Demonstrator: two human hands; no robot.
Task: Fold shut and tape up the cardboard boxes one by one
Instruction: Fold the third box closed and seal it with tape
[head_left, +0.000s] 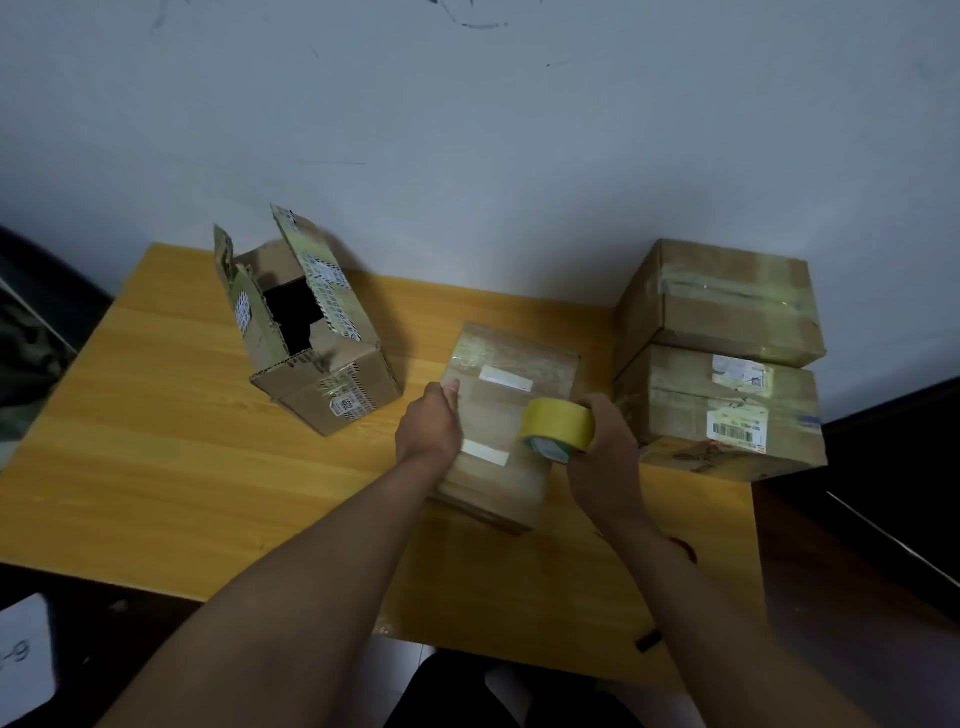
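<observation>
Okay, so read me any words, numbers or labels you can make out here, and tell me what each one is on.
"100": sideways on the sticker on the open box, though blurred.
"-9": on the white card at the lower left edge, partly cut off.
Barcode label on the lower stacked box: digits too small to read.
Printed tape on the open box: too blurred to read.
White labels on the middle box: no readable text.

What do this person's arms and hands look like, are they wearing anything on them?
Both forearms are bare as far up as the view shows: no sleeves and no gloves. The left hand and the right hand show no visible rings, watch or wristband, though the picture is dim.
</observation>
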